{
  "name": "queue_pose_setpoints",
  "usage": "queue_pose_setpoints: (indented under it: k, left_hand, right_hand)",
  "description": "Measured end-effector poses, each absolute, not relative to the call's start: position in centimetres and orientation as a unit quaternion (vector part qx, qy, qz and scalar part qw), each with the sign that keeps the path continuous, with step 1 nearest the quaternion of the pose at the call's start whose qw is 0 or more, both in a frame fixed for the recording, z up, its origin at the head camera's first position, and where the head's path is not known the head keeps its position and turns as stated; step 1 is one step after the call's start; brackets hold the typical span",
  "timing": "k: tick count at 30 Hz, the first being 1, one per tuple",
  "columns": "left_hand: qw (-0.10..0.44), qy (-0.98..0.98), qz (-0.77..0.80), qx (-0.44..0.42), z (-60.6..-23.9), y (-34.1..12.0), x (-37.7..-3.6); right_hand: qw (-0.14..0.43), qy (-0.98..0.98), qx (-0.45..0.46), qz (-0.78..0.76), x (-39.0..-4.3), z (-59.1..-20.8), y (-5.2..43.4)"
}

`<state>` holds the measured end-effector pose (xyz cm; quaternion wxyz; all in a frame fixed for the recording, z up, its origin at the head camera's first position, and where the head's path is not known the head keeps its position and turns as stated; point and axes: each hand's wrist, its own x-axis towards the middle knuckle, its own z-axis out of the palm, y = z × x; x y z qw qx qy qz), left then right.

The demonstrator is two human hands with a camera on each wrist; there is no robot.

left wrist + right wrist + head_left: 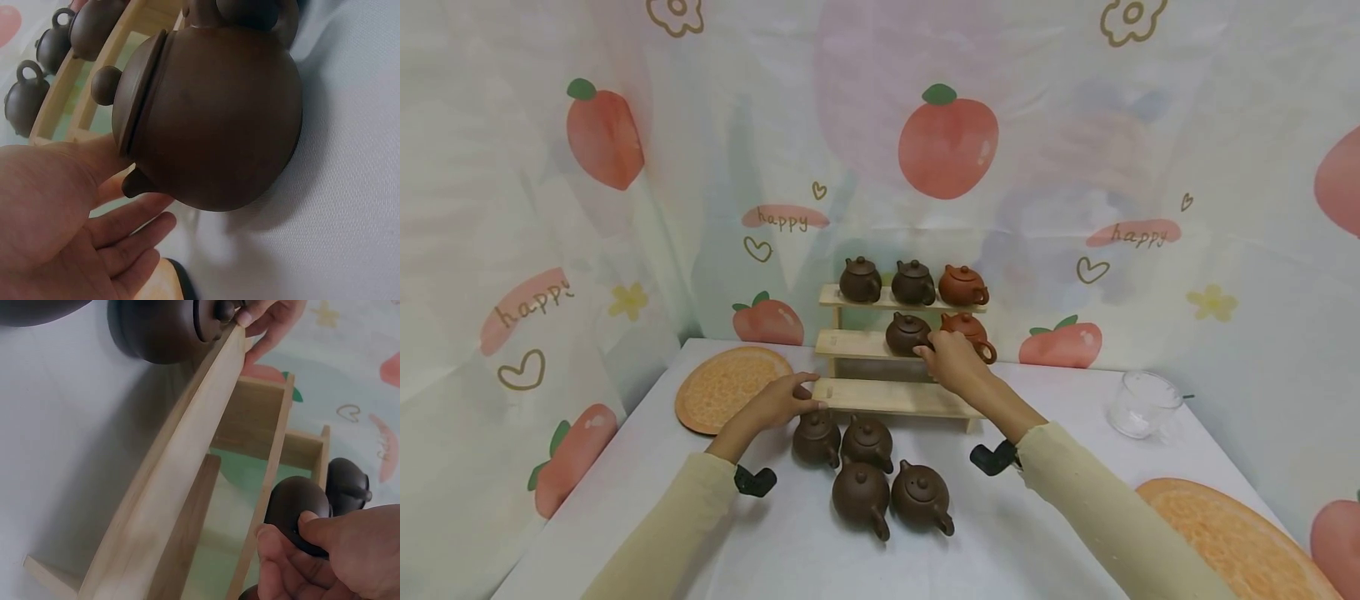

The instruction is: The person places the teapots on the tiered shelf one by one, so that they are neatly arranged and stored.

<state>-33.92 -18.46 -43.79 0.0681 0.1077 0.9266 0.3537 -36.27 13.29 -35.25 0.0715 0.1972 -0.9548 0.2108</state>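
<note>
"Looking at the dark brown teapot (pixel 906 335) by the right hand (pixel 955 365), what do you see?"

"A squat, rounded body, smooth and plain, with a short spout and a small knob on its lid. It's at the middle tier (pixel 853 342) of the wooden stand, just beside a rust-red teapot (pixel 976 327)."

"Which way does it face?"

"The spout points toward the back left and the handle side toward the front right, so its long axis runs aslant across the tier. It's upright (knob uppermost)."

"And the fingers?"

"The right thumb and fingers pinch the teapot on its handle side. The left hand (pixel 781 401) has thumb and forefinger at opposite edges of the lowest board's (pixel 891 398) left end, its other fingers loosely spread (plainest from the left wrist)."

"Anything hard to make out?"

"The handle is covered by the fingers, and the right wrist view doesn't show the spout. I can't tell whether the base bears on the wood. From the left wrist, a big brown teapot (pixel 219 119), cut off at the top, fills the middle; it stands on the bench (pixel 1037 533)."
</note>
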Motion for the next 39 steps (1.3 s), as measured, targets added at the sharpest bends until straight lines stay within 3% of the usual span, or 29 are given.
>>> queue_pose_setpoints:
  k: [21,39]
  left_hand:
    - [0.065,0.929,0.347,0.109,-43.5,-18.2,-34.0]
    - [0.057,0.929,0.343,0.124,-43.7,-18.3,-34.0]
  right_hand:
    - [0.067,-0.956,0.176,0.226,-35.3,-35.6,14.7]
    - [-0.094,-0.941,0.24,0.218,-24.7,-39.5,17.6]
